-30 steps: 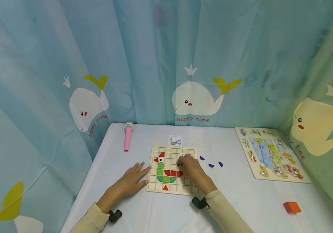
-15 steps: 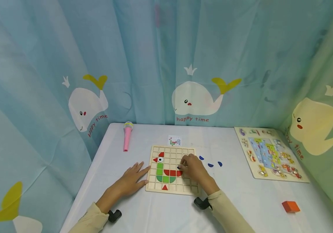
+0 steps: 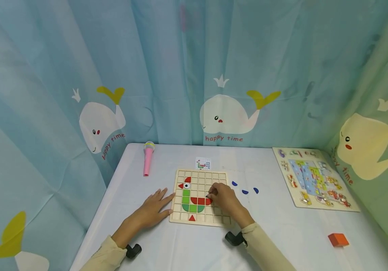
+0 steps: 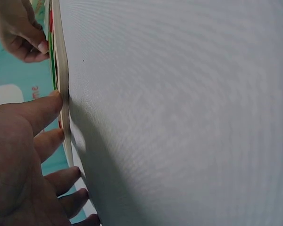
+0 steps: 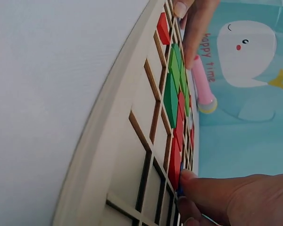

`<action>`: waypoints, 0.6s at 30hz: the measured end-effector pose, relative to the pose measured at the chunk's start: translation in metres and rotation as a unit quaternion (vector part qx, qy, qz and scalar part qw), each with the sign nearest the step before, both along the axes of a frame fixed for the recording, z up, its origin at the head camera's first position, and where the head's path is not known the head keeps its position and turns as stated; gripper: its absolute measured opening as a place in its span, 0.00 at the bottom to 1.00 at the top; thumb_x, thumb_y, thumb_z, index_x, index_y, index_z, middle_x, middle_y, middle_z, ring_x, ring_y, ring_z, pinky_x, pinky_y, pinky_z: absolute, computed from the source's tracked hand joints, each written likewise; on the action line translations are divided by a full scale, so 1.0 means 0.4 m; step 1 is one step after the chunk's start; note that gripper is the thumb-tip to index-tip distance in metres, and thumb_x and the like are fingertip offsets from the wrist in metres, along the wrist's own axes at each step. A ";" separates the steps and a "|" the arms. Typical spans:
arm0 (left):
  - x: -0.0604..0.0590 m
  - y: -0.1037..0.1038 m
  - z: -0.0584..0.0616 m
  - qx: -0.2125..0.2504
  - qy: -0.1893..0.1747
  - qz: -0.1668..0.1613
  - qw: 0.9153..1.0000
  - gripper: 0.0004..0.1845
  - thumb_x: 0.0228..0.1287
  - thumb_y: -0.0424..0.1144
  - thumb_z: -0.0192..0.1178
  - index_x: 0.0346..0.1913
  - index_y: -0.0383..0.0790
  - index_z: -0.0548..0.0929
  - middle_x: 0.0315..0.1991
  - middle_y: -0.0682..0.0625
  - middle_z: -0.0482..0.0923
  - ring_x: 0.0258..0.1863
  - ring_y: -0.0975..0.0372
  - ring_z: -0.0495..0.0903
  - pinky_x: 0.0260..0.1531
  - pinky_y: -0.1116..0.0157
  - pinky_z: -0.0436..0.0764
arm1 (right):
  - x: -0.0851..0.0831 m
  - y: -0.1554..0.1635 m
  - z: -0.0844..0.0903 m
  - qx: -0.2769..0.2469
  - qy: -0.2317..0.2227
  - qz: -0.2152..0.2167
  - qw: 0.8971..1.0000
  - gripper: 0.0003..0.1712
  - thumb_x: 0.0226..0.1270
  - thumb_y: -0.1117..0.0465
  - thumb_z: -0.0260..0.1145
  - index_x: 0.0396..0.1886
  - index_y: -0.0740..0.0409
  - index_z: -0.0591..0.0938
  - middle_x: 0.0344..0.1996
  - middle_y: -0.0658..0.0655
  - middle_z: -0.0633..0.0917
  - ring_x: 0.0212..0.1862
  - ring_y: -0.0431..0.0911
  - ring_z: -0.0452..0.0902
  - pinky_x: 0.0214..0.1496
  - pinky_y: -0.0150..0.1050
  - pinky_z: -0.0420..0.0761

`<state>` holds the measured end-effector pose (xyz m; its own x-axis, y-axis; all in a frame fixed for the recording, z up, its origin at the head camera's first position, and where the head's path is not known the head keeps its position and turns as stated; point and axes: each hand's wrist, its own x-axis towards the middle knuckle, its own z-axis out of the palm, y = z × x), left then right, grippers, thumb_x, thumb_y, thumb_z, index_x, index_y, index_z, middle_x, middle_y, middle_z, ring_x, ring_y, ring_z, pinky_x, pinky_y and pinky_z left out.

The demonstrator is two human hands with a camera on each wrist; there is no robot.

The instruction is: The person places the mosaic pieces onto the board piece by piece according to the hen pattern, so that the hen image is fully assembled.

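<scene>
My right hand (image 3: 226, 197) pinches a small blue puzzle piece (image 5: 180, 181) between thumb and fingertips, over the right half of the wooden grid board (image 3: 200, 222). Most of that piece is hidden by the fingers. Just beside it lies the end of a row of red pieces (image 3: 199, 201). Green pieces (image 3: 186, 199) and a round eye piece (image 3: 187, 185) are set in the cells to the left, in a bird shape. My left hand (image 3: 151, 209) lies with fingers spread, its thumb and index fingertip touching the board's left edge.
Three blue half-round pieces (image 3: 245, 192) lie right of the board. A small picture card (image 3: 203, 163) lies behind it. A pink toy microphone (image 3: 148, 160) is at the back left, a picture puzzle board (image 3: 310, 205) at the right, and an orange block (image 3: 338, 239) at front right.
My right hand has shifted slightly right and toward the front of the board, bringing the blue piece down near the red row's end. The left hand has stayed in place.
</scene>
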<state>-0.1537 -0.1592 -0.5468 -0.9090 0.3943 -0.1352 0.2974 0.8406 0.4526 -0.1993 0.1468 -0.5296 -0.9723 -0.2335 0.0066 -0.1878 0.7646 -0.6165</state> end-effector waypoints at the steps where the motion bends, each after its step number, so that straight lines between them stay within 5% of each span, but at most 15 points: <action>1: 0.000 0.000 -0.001 -0.001 0.000 0.000 1.000 0.33 0.79 0.55 0.58 0.82 0.54 0.67 0.84 0.41 0.56 0.84 0.42 0.51 0.80 0.39 0.54 | 0.000 0.000 0.000 -0.006 -0.002 0.002 1.000 0.05 0.69 0.66 0.75 0.36 0.58 0.85 0.30 0.49 0.86 0.34 0.41 0.79 0.42 0.45 0.81; 9: 0.000 0.001 -0.001 -0.002 0.002 -0.002 1.000 0.33 0.79 0.55 0.58 0.82 0.54 0.67 0.84 0.41 0.56 0.84 0.41 0.52 0.80 0.38 0.54 | -0.004 0.002 -0.003 -0.015 -0.006 0.000 1.000 0.04 0.69 0.69 0.73 0.37 0.59 0.85 0.31 0.51 0.86 0.34 0.42 0.80 0.41 0.43 0.83; 18: 0.002 0.003 0.008 -0.004 -0.002 -0.001 1.000 0.33 0.80 0.54 0.58 0.82 0.54 0.66 0.84 0.41 0.56 0.84 0.41 0.51 0.80 0.38 0.54 | 0.004 -0.012 -0.002 0.031 0.000 -0.035 0.999 0.10 0.67 0.58 0.78 0.33 0.55 0.84 0.26 0.48 0.83 0.31 0.43 0.74 0.46 0.51 0.73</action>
<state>-0.1530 -0.1578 -0.5438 -0.9078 0.3946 -0.1422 0.2964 0.8434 0.4481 -0.1978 0.1422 -0.5302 -0.9863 -0.1648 -0.0058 -0.1324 0.8126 -0.5675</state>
